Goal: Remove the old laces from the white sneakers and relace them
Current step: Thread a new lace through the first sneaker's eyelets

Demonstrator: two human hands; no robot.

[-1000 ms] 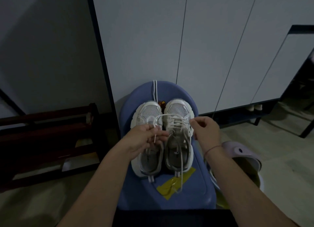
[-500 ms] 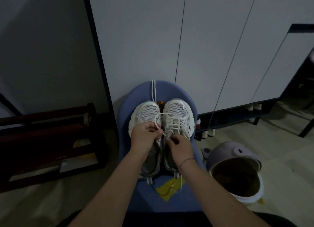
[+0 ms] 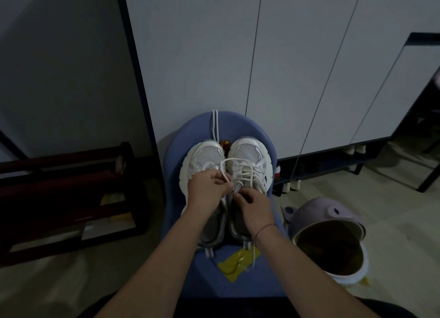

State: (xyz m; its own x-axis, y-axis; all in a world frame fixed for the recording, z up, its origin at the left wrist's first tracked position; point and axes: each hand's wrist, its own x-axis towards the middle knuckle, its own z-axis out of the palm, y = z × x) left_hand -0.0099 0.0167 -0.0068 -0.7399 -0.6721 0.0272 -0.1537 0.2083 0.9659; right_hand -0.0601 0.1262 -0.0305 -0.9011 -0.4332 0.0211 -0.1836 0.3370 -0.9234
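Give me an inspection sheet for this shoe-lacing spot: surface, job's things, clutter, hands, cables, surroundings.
Surface: blue stool carries both sneakers, toes pointing away from the person.
Job's things: left sneaker and right sneaker side by side; lace crisscrosses the right sneaker; loose lace lies beyond the toes.
Clutter: yellow wrapper on the stool behind the heels; small orange thing between the toes, too small to identify.
Hands: left hand and right hand both pinch the lace above the shoe openings.
Cables: nothing seen.
Surroundings: cabinet doors behind; dark wooden rack on the left; purple bin on the floor, right.
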